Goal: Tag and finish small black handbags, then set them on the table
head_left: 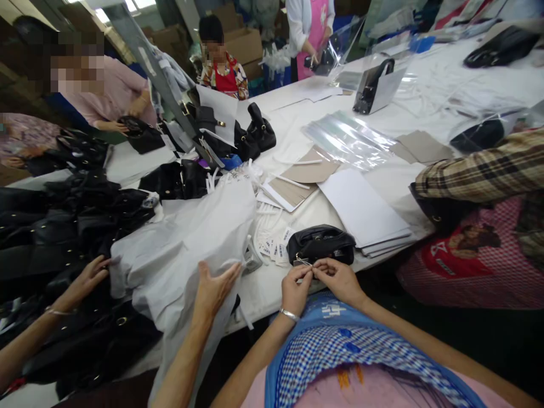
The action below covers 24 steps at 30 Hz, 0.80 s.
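At the near edge of the white counter [297,141] I see my left hand [295,290] and right hand [338,279] meeting, fingers pinched together on a small metal fitting [302,262] of the black purse [321,243], which lies just inside that edge. Close on my left a co-worker's hand [215,289] presses a grey dust bag [187,249]; white tags [274,246] fill the gap between, and stacked white sheets [363,209] lie right of the purse.

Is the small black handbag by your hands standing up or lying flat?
Lying flat: the small black handbag rests on its side at the table edge, both hands pinching something small at its near edge.
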Tool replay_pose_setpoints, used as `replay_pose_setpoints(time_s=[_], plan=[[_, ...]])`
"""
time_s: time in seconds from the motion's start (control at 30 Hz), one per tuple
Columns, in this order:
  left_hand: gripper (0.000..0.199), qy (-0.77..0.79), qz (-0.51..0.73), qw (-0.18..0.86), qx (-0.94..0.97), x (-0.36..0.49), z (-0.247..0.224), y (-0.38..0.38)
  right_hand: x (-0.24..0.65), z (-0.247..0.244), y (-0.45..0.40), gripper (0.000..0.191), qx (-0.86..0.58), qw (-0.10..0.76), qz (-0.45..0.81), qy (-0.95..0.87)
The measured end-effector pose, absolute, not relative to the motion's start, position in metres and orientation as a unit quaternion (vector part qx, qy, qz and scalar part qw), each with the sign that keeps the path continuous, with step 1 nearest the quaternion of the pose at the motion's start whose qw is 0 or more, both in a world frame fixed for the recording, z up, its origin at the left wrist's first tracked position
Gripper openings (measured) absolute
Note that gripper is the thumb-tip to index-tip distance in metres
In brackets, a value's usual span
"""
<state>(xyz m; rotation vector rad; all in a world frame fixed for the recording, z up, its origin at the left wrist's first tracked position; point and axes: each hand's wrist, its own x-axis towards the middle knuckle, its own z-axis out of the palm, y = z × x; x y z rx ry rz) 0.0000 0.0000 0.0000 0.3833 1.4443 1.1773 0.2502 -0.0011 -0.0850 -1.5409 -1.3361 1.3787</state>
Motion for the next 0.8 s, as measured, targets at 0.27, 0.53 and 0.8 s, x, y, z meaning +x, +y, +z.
replay_pose_setpoints(time_s=[0.27, 0.53, 0.8], plan=[[0.015, 0.617, 0.415, 0.524, 0.416, 0.109, -0.079, -0.015, 0.256, -0.085, -0.006, 0.024, -0.592, 0.315, 0.531, -0.518], [0.021, 0.658, 0.366, 0.456, 0.474, 0.086, -0.116, -0.005, 0.261, -0.081, -0.012, 0.027, -0.554, 0.285, 0.565, -0.54], [0.041, 0.536, 0.361, 0.736, 0.205, 0.109, -0.101, -0.014, 0.29, -0.084, -0.027, 0.032, -0.65, 0.209, 0.46, -0.569]])
